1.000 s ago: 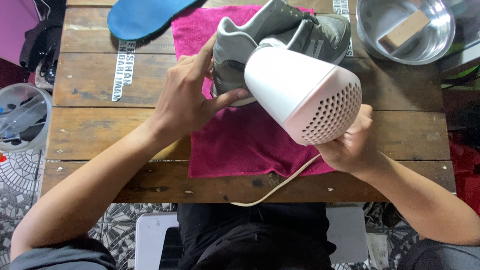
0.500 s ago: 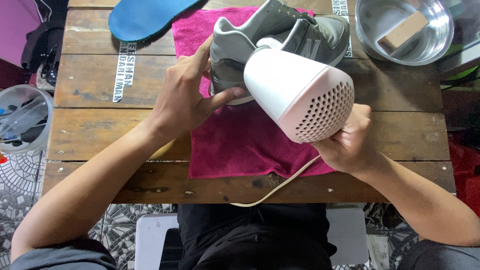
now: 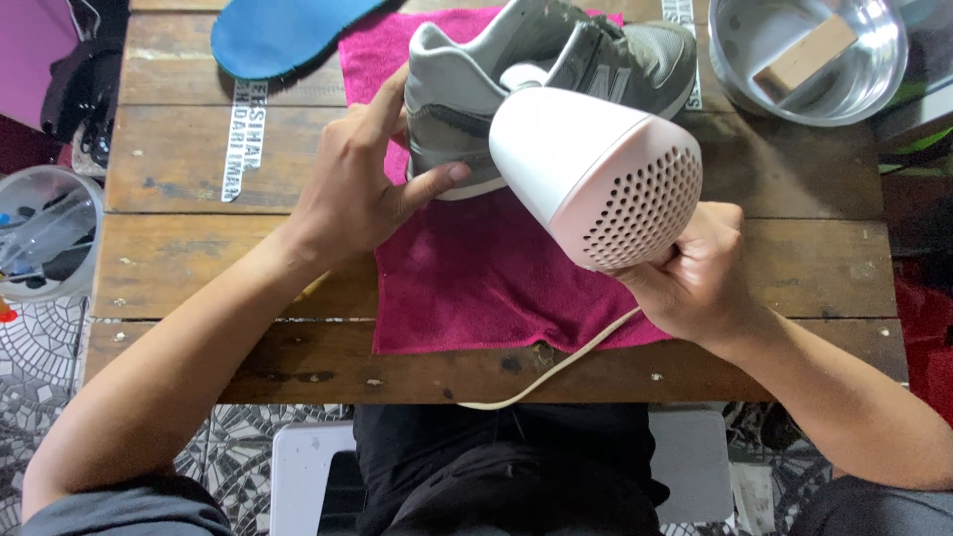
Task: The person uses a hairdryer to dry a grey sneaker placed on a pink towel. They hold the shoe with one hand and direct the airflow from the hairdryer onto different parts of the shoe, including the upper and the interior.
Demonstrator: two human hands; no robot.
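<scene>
Head view. The left hand (image 3: pixel 352 189) is curled around the heel of a grey sneaker (image 3: pixel 536 74), thumb pressed along the sole edge and fingers (image 3: pixel 387 99) wrapped over the heel collar; the shoe lies on its side on a magenta towel (image 3: pixel 476 288) spread over a wooden table (image 3: pixel 199 268). The right hand (image 3: pixel 695 273) is closed around the handle of a white hair dryer (image 3: pixel 596 169), whose perforated rear grille faces the camera and whose nozzel end points toward the sneaker just beyond the left thumb. A pale cord (image 3: pixel 566 362) trails from beneath the right fingers over the table edge. Beyond the left fingers lies a blue insole (image 3: pixel 278 35); beyond the right hand, well apart, stands a metal bowl (image 3: pixel 874 84) holding a tan block (image 3: pixel 804 55).
</scene>
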